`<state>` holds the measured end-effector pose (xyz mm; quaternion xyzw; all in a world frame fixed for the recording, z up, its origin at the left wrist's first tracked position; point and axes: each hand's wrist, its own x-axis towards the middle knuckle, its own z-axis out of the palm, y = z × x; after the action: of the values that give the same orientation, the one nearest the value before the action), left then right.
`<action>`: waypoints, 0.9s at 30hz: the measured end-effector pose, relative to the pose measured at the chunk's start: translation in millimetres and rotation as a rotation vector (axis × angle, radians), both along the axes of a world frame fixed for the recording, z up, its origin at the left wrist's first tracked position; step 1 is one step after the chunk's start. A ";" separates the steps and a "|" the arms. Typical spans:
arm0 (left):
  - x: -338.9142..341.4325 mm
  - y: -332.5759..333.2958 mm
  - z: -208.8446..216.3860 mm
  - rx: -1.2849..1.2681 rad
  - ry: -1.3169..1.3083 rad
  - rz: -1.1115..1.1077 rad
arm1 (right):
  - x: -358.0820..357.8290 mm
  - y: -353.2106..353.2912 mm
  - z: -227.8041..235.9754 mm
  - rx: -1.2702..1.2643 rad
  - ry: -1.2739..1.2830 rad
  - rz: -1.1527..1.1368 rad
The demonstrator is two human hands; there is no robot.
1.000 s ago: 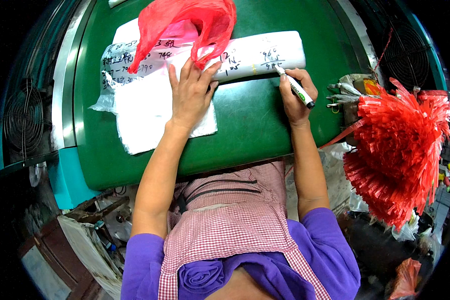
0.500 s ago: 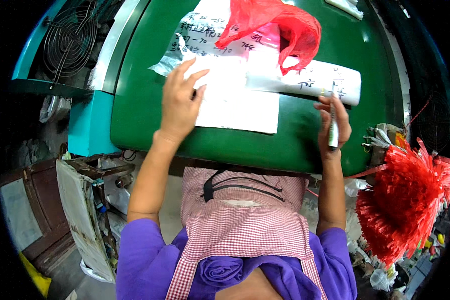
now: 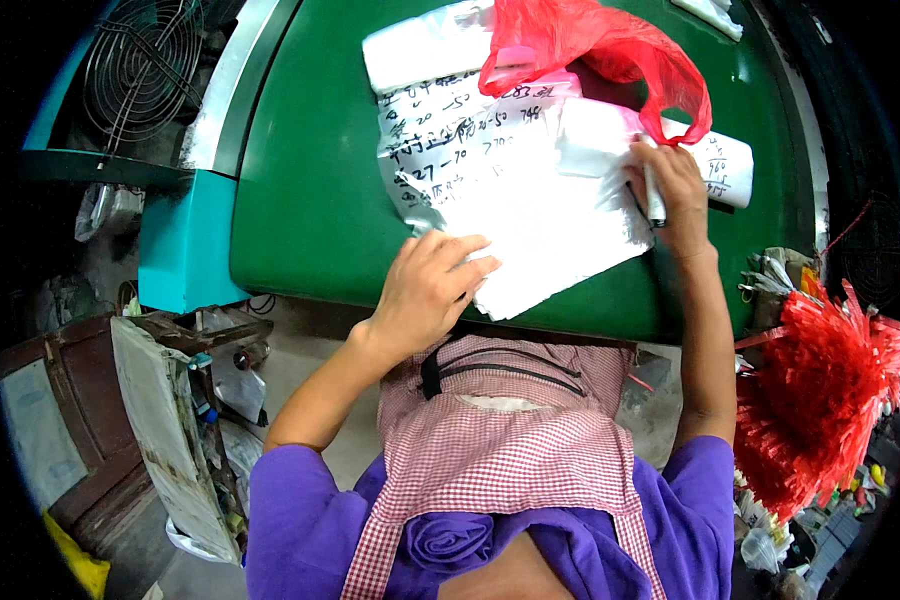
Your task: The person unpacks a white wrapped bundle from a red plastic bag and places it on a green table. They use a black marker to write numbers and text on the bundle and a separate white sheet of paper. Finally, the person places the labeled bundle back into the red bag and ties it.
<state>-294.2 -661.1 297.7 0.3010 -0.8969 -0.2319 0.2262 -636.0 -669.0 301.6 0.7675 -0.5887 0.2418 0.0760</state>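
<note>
On a green tabletop [image 3: 310, 200] lies a white sheet [image 3: 560, 240], its lower edge slanting. My left hand [image 3: 430, 288] rests at the sheet's lower left edge, fingers stretched out over it. My right hand [image 3: 682, 195] is closed on a white marker [image 3: 655, 195] with a black end, which points down toward me. Its fingertips are by the sheet's right side, just below a red plastic bag [image 3: 610, 40]. Behind the sheet, a crumpled plastic film [image 3: 410, 160] carries black handwriting. A rolled white plastic sheet [image 3: 730, 170], also written on, sticks out right of my right hand.
A bundle of red plastic strips [image 3: 820, 400] hangs off the table's right side. At left stand a teal metal box [image 3: 185, 240] and a wire fan guard [image 3: 145, 75]. A worn board [image 3: 165, 420] leans below them. White plastic [image 3: 712, 15] lies at the far right.
The white sheet has turned, its lower left corner now nearer me. My left hand has come down toward me and right. My right hand with the marker has moved up, beside the red bag.
</note>
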 end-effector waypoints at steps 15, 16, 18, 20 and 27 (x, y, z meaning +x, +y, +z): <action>3.9 -4.3 -2.0 0.190 0.073 0.136 | -43.2 -31.3 -22.3 -0.036 0.222 -0.045; -1.7 -1.6 -3.7 0.165 0.100 0.090 | -55.8 -31.7 -17.8 -0.050 0.215 -0.087; -10.8 3.3 -3.2 0.232 0.141 0.022 | -58.6 -27.0 -1.4 -0.101 0.117 -0.126; -17.6 3.8 -0.8 0.237 0.199 -0.040 | -41.5 -15.5 14.5 -0.233 0.005 -0.061; 1.8 -10.1 0.1 0.031 0.216 0.217 | 16.7 31.2 -16.7 0.063 -0.314 0.016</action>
<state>-292.4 -671.2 297.8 0.3729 -0.8258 -0.2508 0.3406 -619.3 -637.8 284.9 0.7270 -0.5945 0.3408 -0.0431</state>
